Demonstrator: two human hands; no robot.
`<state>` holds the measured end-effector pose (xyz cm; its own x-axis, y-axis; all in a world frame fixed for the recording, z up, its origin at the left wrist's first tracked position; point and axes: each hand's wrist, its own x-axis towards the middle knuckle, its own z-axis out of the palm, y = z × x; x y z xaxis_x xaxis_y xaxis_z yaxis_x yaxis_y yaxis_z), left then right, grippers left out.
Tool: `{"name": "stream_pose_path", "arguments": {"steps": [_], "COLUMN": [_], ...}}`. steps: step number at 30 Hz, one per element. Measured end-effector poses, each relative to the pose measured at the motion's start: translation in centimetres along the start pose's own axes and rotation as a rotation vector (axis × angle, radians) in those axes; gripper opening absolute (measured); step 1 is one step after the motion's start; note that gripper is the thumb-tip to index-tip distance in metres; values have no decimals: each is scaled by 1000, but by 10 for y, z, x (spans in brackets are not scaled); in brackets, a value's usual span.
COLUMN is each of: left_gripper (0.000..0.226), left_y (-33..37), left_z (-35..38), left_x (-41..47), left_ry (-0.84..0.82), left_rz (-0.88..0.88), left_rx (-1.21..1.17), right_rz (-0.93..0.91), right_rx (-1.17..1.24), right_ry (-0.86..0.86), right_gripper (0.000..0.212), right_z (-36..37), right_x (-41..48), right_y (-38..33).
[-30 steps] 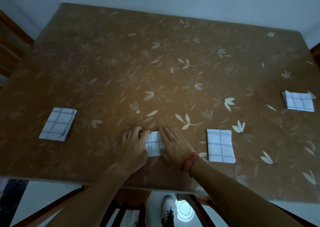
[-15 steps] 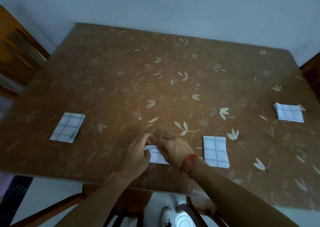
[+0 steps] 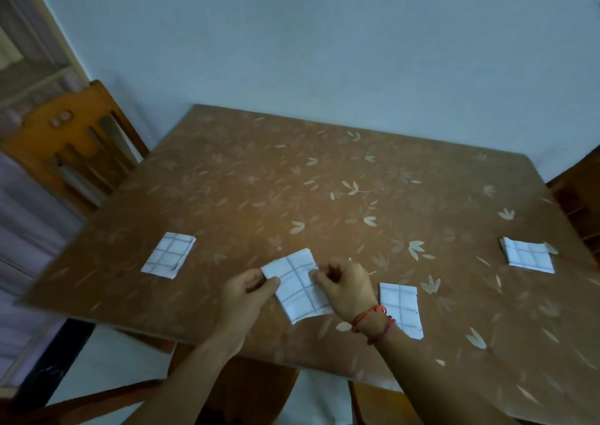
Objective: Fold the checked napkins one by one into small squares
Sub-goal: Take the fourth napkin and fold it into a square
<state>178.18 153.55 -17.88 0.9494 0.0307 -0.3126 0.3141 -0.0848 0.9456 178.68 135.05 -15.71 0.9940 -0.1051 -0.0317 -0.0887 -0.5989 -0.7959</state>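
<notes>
Showing grey grid lines, the white napkin [image 3: 297,290] curls slightly.

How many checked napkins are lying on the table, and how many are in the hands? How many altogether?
Lying on the table: 3 (left napkin, middle napkin, right napkin)
Pinched by the left hand and right hand: 1 (held napkin)
Total: 4 napkins

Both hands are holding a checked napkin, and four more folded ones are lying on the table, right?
No. The left hand and right hand do hold the checked napkin, but the head view shows three folded ones lying on the table, not four: left napkin, near napkin, far-right napkin.
</notes>
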Motion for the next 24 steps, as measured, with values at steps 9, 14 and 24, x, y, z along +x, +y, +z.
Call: {"name": "stream_pose_path", "arguments": {"steps": [9, 14, 24], "left_gripper": [14, 15, 16], "left_y": [29, 38, 37], "left_z": [-24, -45, -99], "left_x": [-40, -50, -99], "left_ry": [48, 112, 358], "left_rz": [45, 91, 99], "left_rx": [-73, -15, -89], "right_rz": [-4, -18, -88], "right_rx": [267, 334, 353], "right_ry": [-33, -101, -325], "right_gripper": [29, 11, 5], "right_z": [-4, 0, 53], "right_x": [-19, -28, -27], "right_y": [-45, -64, -111]}}
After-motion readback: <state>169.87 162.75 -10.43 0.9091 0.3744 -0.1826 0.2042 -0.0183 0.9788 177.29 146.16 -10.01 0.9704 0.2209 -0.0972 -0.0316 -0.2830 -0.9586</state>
